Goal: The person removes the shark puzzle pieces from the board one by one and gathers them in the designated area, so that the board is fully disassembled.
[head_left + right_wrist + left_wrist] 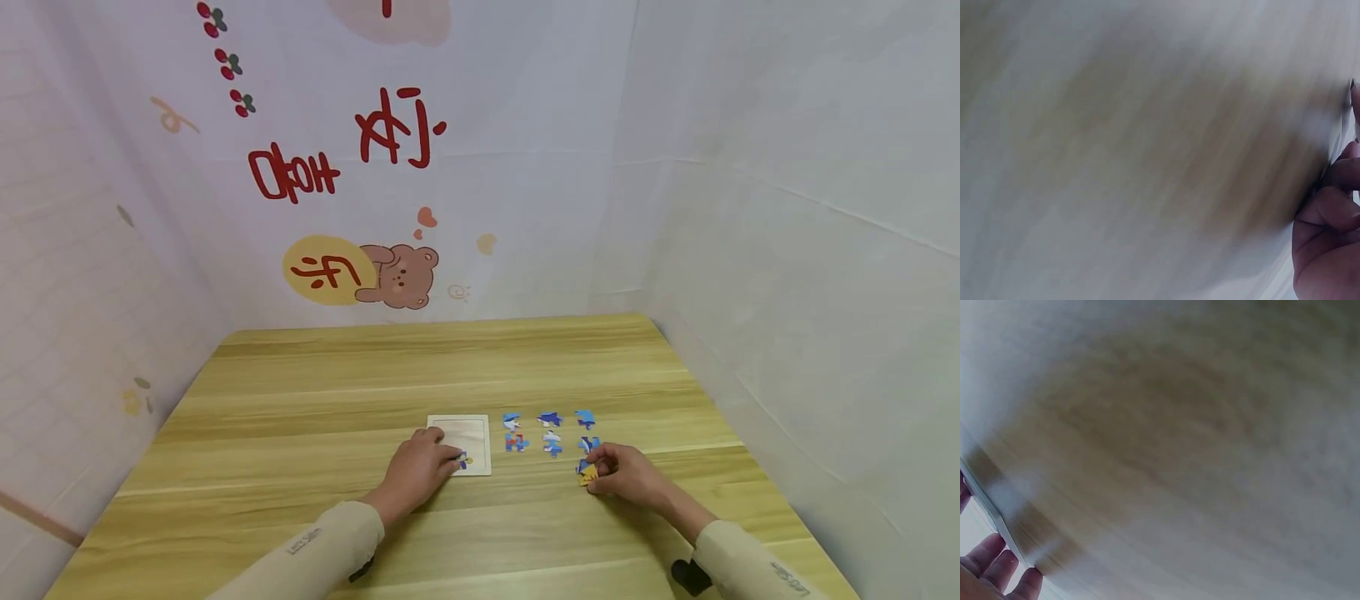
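Note:
My left hand (420, 468) rests on the left side of a pale, square puzzle tray (483, 442). In the left wrist view its fingers (1002, 569) touch the edge of the tray (1004, 528). A small blue-and-yellow puzzle piece (464, 460) lies inside, at the tray's near end beside this hand's fingertips. To the right, my right hand (628, 477) pinches a yellow-and-blue puzzle piece (588, 476) between thumb and fingers. The right wrist view shows curled fingers (1335, 209) at its right edge; the held piece is mostly hidden there.
Between the hands, several loose puzzle pieces lie in rows, including a dark blue one (550, 419), a red-and-blue one (516, 442) and a light blue one (585, 418). A wood-grain table (337, 375) carries everything. White printed cloth (525, 208) hangs behind and beside it.

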Demonstrator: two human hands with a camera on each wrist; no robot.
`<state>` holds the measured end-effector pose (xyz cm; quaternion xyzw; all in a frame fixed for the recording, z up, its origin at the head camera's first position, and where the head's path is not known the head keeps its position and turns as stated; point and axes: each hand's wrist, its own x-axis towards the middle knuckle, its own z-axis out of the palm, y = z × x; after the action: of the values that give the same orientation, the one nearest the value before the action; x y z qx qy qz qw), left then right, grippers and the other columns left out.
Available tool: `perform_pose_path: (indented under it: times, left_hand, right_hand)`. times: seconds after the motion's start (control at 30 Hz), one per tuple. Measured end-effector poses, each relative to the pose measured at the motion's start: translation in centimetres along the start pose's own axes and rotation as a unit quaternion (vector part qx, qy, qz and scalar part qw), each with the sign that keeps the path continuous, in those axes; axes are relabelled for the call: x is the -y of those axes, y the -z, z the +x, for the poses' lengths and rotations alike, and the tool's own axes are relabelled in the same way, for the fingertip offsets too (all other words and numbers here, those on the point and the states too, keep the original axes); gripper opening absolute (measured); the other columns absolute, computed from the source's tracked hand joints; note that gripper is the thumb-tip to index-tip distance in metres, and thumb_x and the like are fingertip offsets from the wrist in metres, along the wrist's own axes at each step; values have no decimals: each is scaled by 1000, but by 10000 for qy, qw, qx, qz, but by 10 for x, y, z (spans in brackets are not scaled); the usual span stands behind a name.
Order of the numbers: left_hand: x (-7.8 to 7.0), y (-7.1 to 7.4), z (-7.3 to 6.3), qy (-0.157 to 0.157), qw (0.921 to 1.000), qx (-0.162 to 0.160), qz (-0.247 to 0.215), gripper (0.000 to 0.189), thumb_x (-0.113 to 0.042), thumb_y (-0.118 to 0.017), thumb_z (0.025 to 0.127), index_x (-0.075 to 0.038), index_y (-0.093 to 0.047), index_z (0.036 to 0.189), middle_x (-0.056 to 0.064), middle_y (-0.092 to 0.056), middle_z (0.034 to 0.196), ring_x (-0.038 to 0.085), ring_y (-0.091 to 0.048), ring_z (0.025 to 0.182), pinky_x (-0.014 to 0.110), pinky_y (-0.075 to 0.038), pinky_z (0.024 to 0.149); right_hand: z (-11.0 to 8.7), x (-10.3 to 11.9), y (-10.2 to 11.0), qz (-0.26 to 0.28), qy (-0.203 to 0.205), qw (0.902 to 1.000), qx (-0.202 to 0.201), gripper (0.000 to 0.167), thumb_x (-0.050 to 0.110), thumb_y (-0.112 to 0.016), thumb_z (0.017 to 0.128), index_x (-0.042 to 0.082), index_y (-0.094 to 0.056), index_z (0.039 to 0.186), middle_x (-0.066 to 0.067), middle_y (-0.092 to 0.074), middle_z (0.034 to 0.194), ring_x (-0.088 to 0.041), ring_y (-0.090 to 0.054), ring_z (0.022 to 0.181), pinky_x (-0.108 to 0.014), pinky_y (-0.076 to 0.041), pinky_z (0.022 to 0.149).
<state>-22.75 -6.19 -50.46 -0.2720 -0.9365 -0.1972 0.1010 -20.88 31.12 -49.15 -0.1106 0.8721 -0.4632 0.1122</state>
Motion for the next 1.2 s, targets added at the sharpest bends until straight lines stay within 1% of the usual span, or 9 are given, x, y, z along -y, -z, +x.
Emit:
perform_pose_path:
  times: [0.23, 0.47, 0.7, 0.8, 0.9, 1.0, 1.1, 1.2]
  left_hand:
    - [-2, 4, 0, 62, 9999, 103, -54, 18, -21, -74, 90, -11, -79, 104, 16, -62, 109, 31, -58, 94, 48, -50, 75]
    - [-3, 4, -1, 69, 9999, 40, -86, 17, -19, -74, 89, -11, -79, 103, 16, -62, 108, 31, -58, 94, 49, -50, 73]
    - [-2, 3, 2, 231, 9995, 139, -175, 16, -20, -77, 87, -11, -79, 100, 12, -61, 107, 29, -57, 93, 46, -50, 71]
    - [-1, 2, 3, 324, 9991, 171, -203, 16, -21, -78, 86, -11, -78, 99, 11, -62, 106, 28, -57, 94, 46, -50, 72]
    - [0, -1, 5, 438, 9984, 238, -250, 19, -23, -77, 87, -10, -77, 100, 9, -62, 106, 27, -57, 95, 46, -50, 75]
    - [0, -2, 7, 485, 9979, 288, -307, 21, -25, -76, 88, -9, -76, 102, 8, -62, 106, 27, -57, 96, 45, -50, 77]
    - [1, -2, 6, 464, 9980, 257, -350, 21, -25, -75, 88, -9, -76, 102, 8, -62, 107, 27, -58, 97, 46, -50, 79]
    - [5, 0, 3, 395, 9985, 151, -344, 18, -22, -76, 88, -8, -76, 101, 8, -62, 106, 27, -59, 98, 46, -50, 81]
  right_hand:
    - [-3, -9, 10, -320, -20, 9995, -47, 34, 5, -81, 78, -4, -64, 107, -2, -53, 80, -11, -47, 68, -22, -40, 57]
    - [-6, -13, 15, -381, -117, 9991, -132, 36, 7, -81, 79, -4, -64, 108, -2, -53, 76, -11, -47, 64, -22, -39, 53]
    - [-9, -15, 16, -491, -159, 9984, -223, 38, 10, -81, 80, -4, -65, 111, -2, -54, 75, -11, -47, 61, -23, -39, 52]
    - [-10, -13, 15, -524, -158, 9982, -229, 39, 11, -80, 81, -5, -64, 113, -2, -55, 76, -11, -48, 62, -23, -39, 53]
    - [-12, -12, 14, -528, -274, 9977, -315, 39, 12, -80, 81, -4, -64, 113, -2, -56, 77, -11, -48, 61, -23, -40, 52]
    - [-12, -7, 13, -523, -377, 9970, -435, 39, 13, -80, 81, -3, -65, 113, -2, -57, 77, -11, -48, 61, -24, -39, 52]
    - [-8, 1, 9, -483, -398, 9968, -487, 38, 14, -80, 81, -2, -66, 113, -2, -57, 76, -11, -47, 61, -24, -39, 53]
    - [1, 13, 1, -401, -250, 9980, -410, 36, 14, -78, 83, -2, -66, 113, -2, -56, 77, -11, -48, 62, -24, -39, 54]
